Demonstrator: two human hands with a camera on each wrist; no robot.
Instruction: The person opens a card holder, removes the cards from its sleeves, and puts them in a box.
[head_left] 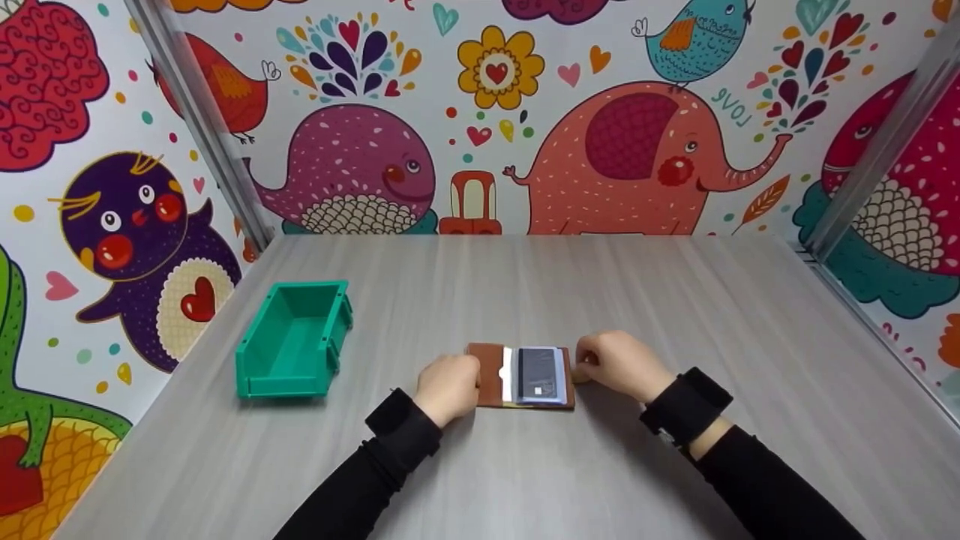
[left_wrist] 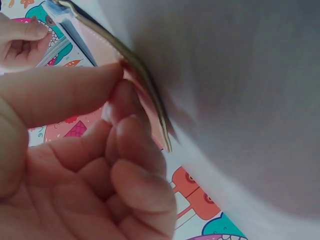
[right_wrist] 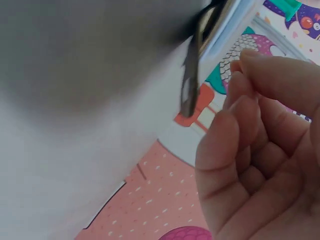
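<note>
A brown card holder [head_left: 491, 375] lies open on the table, its clear sleeves on the right half. In the top sleeve is a dark card [head_left: 536, 369] with a small pale square. My left hand [head_left: 448, 386] pinches the holder's left cover between thumb and index finger; the left wrist view has that cover [left_wrist: 145, 80] edge-on at the fingertips. Just beyond the right edge is my right hand [head_left: 622, 367], fingers curled and thumb tip against the index finger. A gap shows between those fingers [right_wrist: 217, 145] and the holder's edge [right_wrist: 189, 90] in the right wrist view.
A green plastic bin [head_left: 292, 386] stands on the table [head_left: 525, 472] to the left, nothing visible inside it. Patterned wall panels with cartoon animals close in the back and both sides, joined by metal posts [head_left: 202, 120].
</note>
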